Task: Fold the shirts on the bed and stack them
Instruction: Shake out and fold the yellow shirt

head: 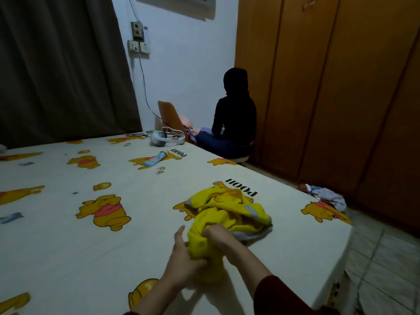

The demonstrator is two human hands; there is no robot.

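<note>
A crumpled yellow shirt (229, 214) with grey trim lies on the bed (68, 246) near its right edge. Both of my hands hold its near end. My left hand (184, 253) grips the fabric from the left, thumb raised. My right hand (220, 239) has its fingers curled into the yellow cloth just above it. The rest of the shirt is bunched in a heap beyond my hands. Its sleeves and collar are hidden in the folds.
The bed has a cream sheet printed with yellow bears. A small blue packet (153, 160) and a white headset (164, 138) lie at its far side. A person in black (234, 117) sits on the floor by the wooden wardrobe (329, 87). Crumpled clothes (327, 196) lie on the floor at the right.
</note>
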